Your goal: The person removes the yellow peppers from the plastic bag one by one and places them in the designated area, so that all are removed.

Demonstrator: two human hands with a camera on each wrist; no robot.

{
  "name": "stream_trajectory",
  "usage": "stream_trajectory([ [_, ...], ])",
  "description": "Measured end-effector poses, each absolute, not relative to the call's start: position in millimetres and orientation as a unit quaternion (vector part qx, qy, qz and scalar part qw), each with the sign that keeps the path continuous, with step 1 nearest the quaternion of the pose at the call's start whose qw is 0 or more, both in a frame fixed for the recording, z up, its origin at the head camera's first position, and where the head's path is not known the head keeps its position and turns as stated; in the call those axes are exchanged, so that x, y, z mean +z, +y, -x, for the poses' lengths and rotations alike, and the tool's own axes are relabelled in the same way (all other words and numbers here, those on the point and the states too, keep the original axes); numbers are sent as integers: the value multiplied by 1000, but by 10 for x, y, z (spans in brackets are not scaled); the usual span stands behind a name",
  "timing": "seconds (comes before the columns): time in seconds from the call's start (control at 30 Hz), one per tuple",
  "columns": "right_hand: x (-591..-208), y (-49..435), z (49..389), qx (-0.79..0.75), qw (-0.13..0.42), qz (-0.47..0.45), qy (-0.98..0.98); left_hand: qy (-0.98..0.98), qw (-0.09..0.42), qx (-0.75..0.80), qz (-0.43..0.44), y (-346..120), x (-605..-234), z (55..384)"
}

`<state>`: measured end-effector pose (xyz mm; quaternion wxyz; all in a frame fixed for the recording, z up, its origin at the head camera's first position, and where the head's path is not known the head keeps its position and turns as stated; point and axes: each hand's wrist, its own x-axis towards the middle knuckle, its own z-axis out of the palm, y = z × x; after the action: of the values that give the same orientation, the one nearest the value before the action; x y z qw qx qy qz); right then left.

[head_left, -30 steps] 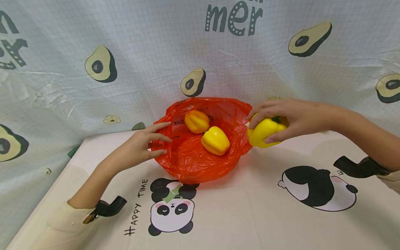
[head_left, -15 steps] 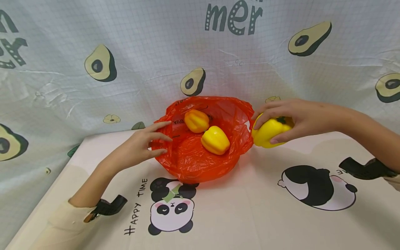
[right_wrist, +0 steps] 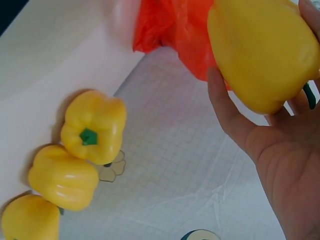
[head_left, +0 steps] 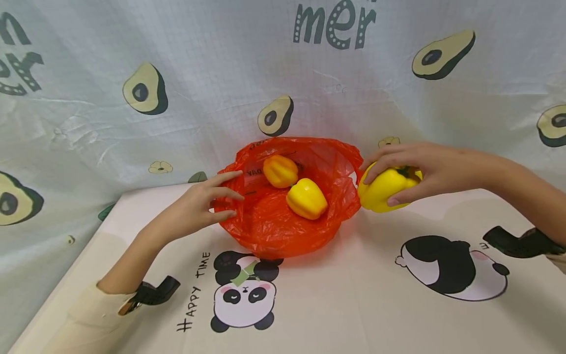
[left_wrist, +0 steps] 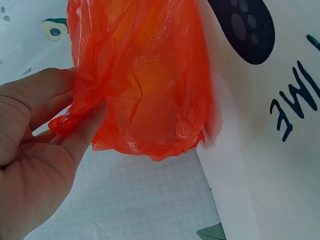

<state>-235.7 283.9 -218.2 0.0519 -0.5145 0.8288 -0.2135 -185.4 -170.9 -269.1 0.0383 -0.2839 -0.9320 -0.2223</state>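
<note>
A red plastic bag point(head_left: 283, 243) stands with its mouth spread wide. Inside it lie an orange-yellow bell pepper point(head_left: 280, 171) and a yellow bell pepper point(head_left: 306, 199). At the bag's left rim, my left hand point(head_left: 194, 209) holds the plastic, with folds of it between thumb and fingers in the left wrist view. Another yellow bell pepper point(head_left: 383, 189) is gripped from above by my right hand point(head_left: 420, 167), just outside the bag's right rim. That pepper's side meets the red plastic, and my palm covers part of its top.
Three more yellow peppers, a near one point(right_wrist: 94, 127), a middle one point(right_wrist: 64, 177) and one cut by the frame edge point(right_wrist: 31, 218), sit by the wall covering in the right wrist view. A panda-printed cloth point(head_left: 336, 305) covers the table. Behind rises the avocado-patterned covering point(head_left: 212, 73).
My right hand and its pepper have moved slightly to the right, and the bag's right rim has spread a little that way. The left hand stays in place.
</note>
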Motion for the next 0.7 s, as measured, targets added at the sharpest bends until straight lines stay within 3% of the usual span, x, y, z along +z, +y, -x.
stream_trajectory([
  [0.47,-2286,3002,2319,-218,6,495,841,-933,44,-219,281,-1710,-2695,1859],
  [0.7,-2350,3079,2287,-219,18,408,886,-931,46,-221,286,-1705,-2690,1839],
])
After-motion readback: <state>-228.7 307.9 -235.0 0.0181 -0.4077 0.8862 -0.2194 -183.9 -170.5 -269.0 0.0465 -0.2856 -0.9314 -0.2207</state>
